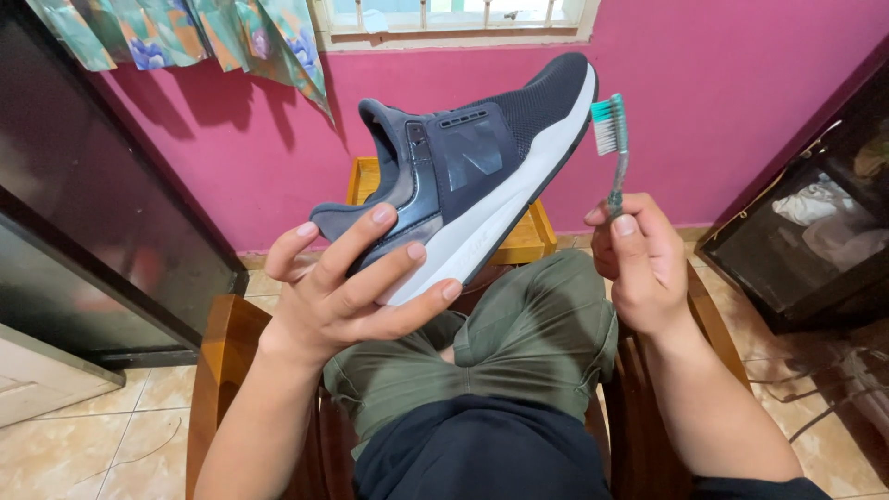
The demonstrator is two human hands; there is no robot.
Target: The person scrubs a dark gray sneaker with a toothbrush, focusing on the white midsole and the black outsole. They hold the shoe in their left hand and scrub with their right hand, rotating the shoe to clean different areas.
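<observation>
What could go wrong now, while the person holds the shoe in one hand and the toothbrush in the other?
1. The left hand grips the dark sneaker only at its heel end, with the toe raised in the air; it might twist or slip down onto the lap.
2. The right hand holds the green toothbrush low on its handle, so the bristles may wobble if pressed on the shoe.
3. Any dirt brushed off would probably fall on the green trousers.

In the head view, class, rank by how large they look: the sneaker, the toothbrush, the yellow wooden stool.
1. sneaker, held in the left hand
2. toothbrush, held in the right hand
The yellow wooden stool is mostly hidden behind the sneaker and farther away, so it cannot be ranked.
</observation>
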